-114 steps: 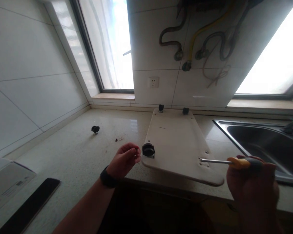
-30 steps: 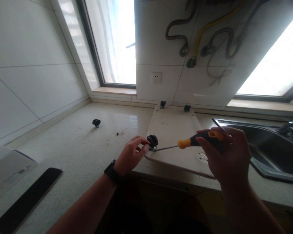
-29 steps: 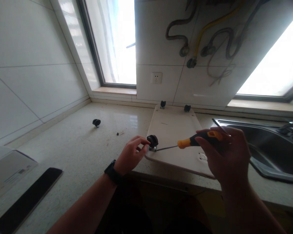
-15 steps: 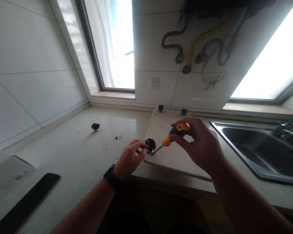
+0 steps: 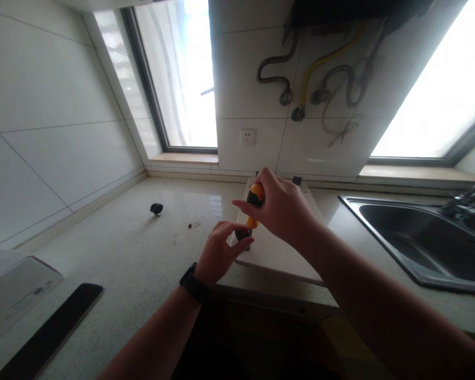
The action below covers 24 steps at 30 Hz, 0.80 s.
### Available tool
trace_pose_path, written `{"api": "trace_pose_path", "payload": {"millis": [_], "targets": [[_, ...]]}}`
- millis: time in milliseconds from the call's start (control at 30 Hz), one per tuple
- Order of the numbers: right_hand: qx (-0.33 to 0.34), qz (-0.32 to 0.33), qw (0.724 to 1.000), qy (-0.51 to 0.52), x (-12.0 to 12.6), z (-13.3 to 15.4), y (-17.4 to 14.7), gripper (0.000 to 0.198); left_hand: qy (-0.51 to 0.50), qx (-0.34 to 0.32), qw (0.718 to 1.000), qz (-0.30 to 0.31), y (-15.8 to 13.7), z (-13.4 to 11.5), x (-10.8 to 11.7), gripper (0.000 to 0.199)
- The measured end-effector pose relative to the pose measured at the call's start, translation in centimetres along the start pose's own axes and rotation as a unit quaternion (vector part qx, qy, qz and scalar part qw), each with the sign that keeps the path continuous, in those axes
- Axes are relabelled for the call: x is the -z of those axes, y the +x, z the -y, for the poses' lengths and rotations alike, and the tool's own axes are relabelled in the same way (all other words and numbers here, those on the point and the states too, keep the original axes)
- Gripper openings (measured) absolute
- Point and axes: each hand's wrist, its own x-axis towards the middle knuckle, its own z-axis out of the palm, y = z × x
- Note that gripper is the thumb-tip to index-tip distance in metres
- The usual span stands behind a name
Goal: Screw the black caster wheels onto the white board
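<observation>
My right hand (image 5: 285, 203) is wrapped round the yellow and black handle of a screwdriver (image 5: 253, 221), which stands nearly upright. Its tip meets the base of a black caster wheel (image 5: 241, 233) at the near left corner of a pale board (image 5: 283, 264). Thumb and forefinger of my left hand (image 5: 218, 252) close round that caster and partly cover it. At the board's far edge another caster (image 5: 296, 180) shows, and one more is mostly hidden behind my right hand. A loose caster (image 5: 157, 209) lies on the counter to the left.
The speckled counter (image 5: 142, 264) carries a white box (image 5: 19, 295) and a long dark flat piece (image 5: 51, 332) at the left. A steel sink (image 5: 404, 232) is set in at the right. Hoses (image 5: 275, 80) and a socket (image 5: 247, 137) are on the tiled wall.
My right hand has moved left and raised the screwdriver from a slant to nearly upright over the caster's base. My left fingers have closed further round the caster.
</observation>
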Motion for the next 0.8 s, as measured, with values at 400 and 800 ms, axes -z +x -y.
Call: {"api": "trace_pose_path", "payload": {"millis": [400, 800], "targets": [[-0.02, 0.072, 0.996, 0.056, 0.2, -0.9, 0.5, 0.041, -0.005, 0.029, 0.998, -0.055, 1.3, 0.2, -1.5, 0.014], [-0.034, 0.038, 0.985, 0.163, 0.9, -2.8, 0.8, 0.043, -0.008, 0.016, 1.0, -0.021, 1.5, 0.3, -1.7, 0.011]]}}
